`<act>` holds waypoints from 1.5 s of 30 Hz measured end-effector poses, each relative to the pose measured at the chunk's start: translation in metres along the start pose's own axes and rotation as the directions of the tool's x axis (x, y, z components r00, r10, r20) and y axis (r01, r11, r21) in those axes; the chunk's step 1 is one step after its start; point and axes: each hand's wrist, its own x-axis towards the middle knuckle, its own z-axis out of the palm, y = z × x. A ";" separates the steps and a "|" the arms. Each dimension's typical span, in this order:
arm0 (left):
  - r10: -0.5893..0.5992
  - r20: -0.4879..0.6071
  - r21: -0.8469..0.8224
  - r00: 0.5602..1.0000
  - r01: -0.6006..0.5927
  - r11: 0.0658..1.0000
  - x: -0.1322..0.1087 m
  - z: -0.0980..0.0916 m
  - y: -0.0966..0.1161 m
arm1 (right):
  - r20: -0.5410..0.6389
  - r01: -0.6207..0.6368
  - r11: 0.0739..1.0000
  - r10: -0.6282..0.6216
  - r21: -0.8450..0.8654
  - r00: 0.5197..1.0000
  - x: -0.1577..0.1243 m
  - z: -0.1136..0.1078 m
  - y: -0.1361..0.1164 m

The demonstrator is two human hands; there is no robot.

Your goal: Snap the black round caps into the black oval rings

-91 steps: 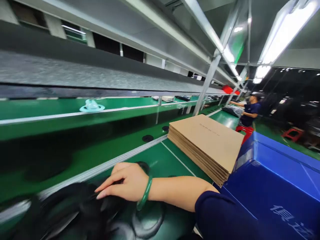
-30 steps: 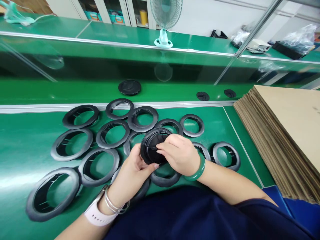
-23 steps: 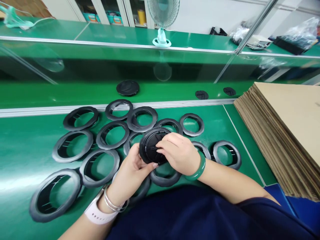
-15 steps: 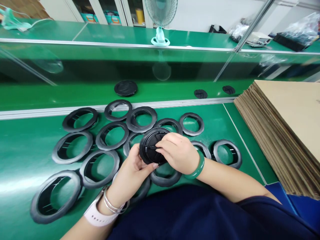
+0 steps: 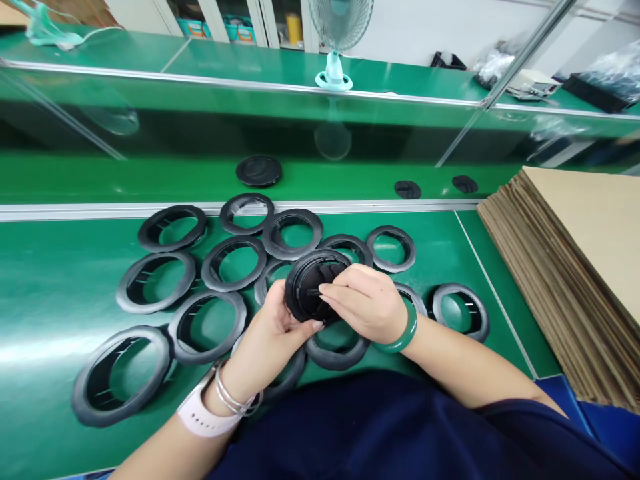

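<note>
Head view: amid rings (image 5: 291, 254), left fingers (image 5: 301, 333) clasp a disc (image 5: 303, 297), right fingers (image 5: 336, 292) seemingly pinch it.

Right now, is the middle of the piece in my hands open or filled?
Filled, as far as visible: the piece is black inside its rim, while loose rings show green through them. Your right hand hides part.

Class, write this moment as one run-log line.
left hand: holding black round part | right hand: fingers pinched at its middle | around: dark rings on green table
</note>
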 end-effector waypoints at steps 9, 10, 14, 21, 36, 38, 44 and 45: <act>-0.007 0.019 -0.033 1.000 0.007 0.999 0.001 0.000 0.001 | 0.004 -0.041 0.998 0.041 0.037 0.999 0.000 0.003 0.001; -0.007 0.020 -0.032 1.000 0.008 0.999 0.001 0.000 0.001 | 0.010 -0.054 0.998 0.054 0.042 0.999 0.000 0.002 0.000; 0.007 0.027 -0.038 1.000 -0.006 0.999 0.002 -0.001 0.000 | 0.037 -0.077 0.996 0.076 0.039 0.996 0.002 0.001 0.000; 0.001 0.027 -0.047 1.000 0.001 0.999 0.002 0.000 0.003 | 0.062 -0.104 0.994 0.103 0.016 0.993 0.000 0.003 0.001; -0.012 0.018 0.007 1.000 0.012 1.000 -0.003 -0.001 0.004 | 0.073 -0.159 0.986 0.155 0.052 0.985 -0.003 0.005 -0.001; -0.011 0.017 0.018 1.000 0.011 1.000 -0.003 -0.001 0.005 | 0.072 -0.151 0.988 0.148 0.038 0.986 -0.002 0.005 -0.002; 0.004 -0.020 0.059 1.000 -0.002 0.998 -0.006 0.001 0.004 | 0.113 -0.128 0.981 0.145 -0.144 0.983 -0.001 0.009 -0.013; 0.004 -0.025 0.065 1.000 -0.003 0.998 -0.007 0.001 0.003 | 0.126 -0.127 0.977 0.149 -0.171 0.981 -0.001 0.010 -0.015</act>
